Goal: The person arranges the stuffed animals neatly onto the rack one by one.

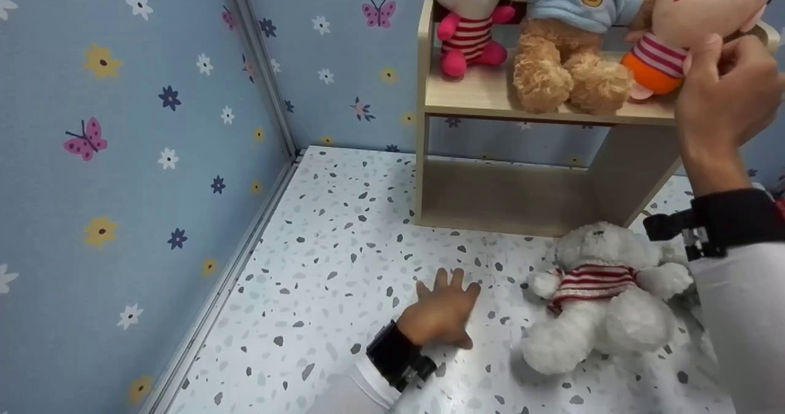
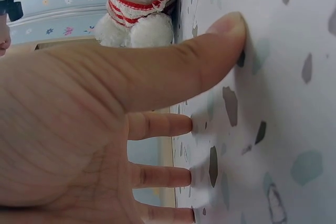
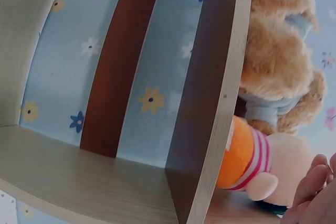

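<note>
My left hand rests on the speckled white surface with its fingers spread. The left wrist view shows the palm and thumb close up, several fingertips against the surface. At the upper right, my right hand has bent fingers beside the large head of a doll with a striped top and orange bottom, seated on the shelf. In the right wrist view, the fingers overlap the edge of the head of this doll; whether they pinch it is hidden.
A brown bear in a blue top and a striped pink toy sit on the wooden shelf unit. A white bear in a red-striped top lies before it. Patterned blue panels stand left and behind.
</note>
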`<move>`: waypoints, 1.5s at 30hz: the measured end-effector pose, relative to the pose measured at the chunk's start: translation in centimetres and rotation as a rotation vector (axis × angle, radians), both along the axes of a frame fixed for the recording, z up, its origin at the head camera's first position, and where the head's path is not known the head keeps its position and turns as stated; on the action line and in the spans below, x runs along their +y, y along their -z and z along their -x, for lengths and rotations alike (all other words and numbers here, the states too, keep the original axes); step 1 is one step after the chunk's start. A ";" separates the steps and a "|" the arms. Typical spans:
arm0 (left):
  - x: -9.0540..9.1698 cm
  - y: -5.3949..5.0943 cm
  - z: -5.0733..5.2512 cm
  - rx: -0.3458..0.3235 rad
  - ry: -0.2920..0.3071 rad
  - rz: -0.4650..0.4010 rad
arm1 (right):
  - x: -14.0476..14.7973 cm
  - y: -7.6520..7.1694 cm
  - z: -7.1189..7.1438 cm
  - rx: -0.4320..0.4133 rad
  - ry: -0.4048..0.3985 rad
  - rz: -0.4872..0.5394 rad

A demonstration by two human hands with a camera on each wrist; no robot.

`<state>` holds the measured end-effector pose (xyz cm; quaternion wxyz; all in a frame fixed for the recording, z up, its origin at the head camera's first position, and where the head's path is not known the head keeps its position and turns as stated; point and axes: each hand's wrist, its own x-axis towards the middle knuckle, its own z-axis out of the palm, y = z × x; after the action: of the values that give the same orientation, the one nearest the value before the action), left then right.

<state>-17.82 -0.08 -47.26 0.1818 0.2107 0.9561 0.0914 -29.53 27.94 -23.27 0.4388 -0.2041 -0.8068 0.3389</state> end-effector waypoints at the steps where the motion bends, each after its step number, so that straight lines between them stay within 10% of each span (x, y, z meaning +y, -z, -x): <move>1: 0.0 0.0 0.0 -0.003 -0.001 0.000 | 0.0 0.4 -0.4 0.003 -0.018 -0.009; 15: -0.1 -0.1 0.1 -0.024 0.011 0.001 | 2.8 6.6 -9.5 -0.498 -0.431 -0.206; 22: -0.2 -0.2 0.2 -0.029 0.017 0.004 | 6.6 10.3 -12.3 -0.485 -0.453 -0.028; 35: -0.2 -0.1 0.1 -0.068 0.000 -0.024 | 8.3 13.2 -12.1 -0.812 -0.391 -0.008; 45: 0.2 -0.6 0.7 -0.036 0.023 0.024 | 9.3 13.6 -11.6 -0.881 -0.388 -0.022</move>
<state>-18.55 0.14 -46.65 0.2027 0.2179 0.9512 0.0817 -17.92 37.20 -36.87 -0.0141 -0.1692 -0.9426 0.2875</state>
